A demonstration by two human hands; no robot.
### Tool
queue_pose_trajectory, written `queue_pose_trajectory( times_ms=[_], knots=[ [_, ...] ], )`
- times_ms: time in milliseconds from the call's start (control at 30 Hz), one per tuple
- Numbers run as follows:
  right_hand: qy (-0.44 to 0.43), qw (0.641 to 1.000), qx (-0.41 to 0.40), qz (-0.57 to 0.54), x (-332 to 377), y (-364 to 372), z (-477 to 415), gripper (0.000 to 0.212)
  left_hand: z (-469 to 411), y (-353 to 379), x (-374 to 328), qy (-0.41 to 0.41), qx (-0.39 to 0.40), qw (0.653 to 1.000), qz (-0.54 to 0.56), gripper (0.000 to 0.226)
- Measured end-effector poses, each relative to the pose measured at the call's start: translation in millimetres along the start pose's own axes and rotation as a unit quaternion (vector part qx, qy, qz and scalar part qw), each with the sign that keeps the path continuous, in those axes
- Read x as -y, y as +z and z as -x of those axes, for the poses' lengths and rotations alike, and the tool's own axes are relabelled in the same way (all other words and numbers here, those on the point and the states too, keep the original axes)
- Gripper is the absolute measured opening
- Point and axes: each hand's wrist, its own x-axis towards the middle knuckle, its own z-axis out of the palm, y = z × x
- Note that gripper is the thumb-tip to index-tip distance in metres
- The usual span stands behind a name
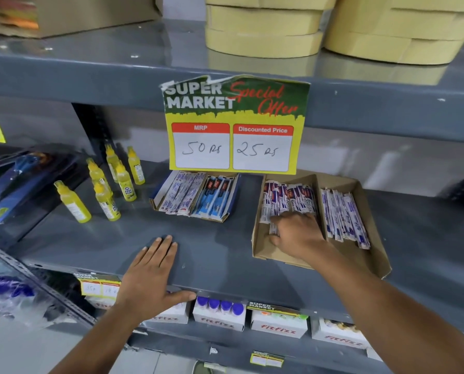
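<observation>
I read this as the tidying step, squaring up stock on the grey shelf. My right hand is down inside the left compartment of the cardboard tray, resting on the near ends of the white and purple packets that lie there in a loose, leaning row. Its fingers bend down over those ends and are hidden by the back of the hand, so I cannot tell whether they pinch any packets or only press on them. My left hand lies flat on the bare shelf, well apart from the tray, with straight fingers and the thumb hooked over the front lip, holding nothing. I take it as a brace.

The second bundle lies beyond the divider, in the right compartment. Next, I judge, the row needs gathering and pushing back into line. That calls for a broad, gentle grip, since thin packets fan out easily, and for keeping the light tray from sliding.
</observation>
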Motion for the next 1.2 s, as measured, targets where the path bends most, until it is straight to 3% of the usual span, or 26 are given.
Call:
queue_pose_trajectory(
  times_ms=[433, 1200],
  knots=[
    [0.07, 0.992, -0.099, -0.037, -3, 8, -7, 0.035, 0, -2, 0, 0.002, -0.01, 1.0, 0.0, 0.11],
    [0.075, 0.996, -0.055, 0.0, -1, 20, -5, 0.033, 0, -3, -1, -0.005, 0.007, 1.0, 0.001, 0.113]
  ],
)
